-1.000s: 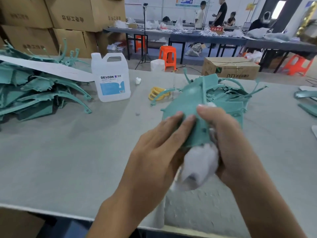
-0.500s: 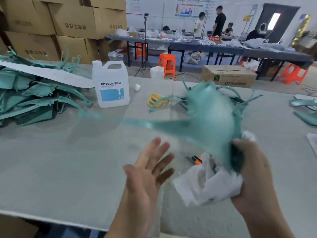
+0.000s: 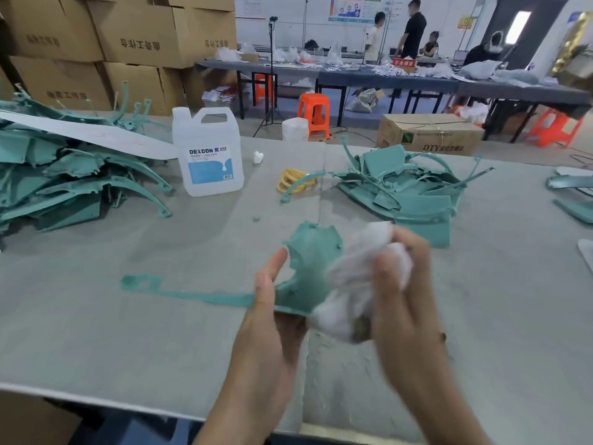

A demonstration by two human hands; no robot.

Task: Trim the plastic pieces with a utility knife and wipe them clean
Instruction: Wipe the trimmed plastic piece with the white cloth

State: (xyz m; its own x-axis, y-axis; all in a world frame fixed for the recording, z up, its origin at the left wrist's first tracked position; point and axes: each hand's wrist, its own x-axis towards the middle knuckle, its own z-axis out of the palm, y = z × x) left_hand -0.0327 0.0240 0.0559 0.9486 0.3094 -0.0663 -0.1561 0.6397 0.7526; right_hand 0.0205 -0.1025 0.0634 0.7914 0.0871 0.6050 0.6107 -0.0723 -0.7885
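Observation:
A teal plastic piece with a long thin arm reaching left is held above the grey table. My left hand grips its lower edge, thumb on top. My right hand is closed on a crumpled white cloth pressed against the piece's right side; hand and cloth are blurred. Only a small orange bit, perhaps the utility knife, shows behind my right wrist.
Heaps of teal pieces lie at the left and at the back right. A white DEXCON jug and yellow rings stand between them. Cardboard boxes, orange stools and people at far tables fill the background.
The piece swung from upright in both hands, through my right hand alone, to lying flat. My left hand let go, then gripped it again. The cloth now rubs its right side.

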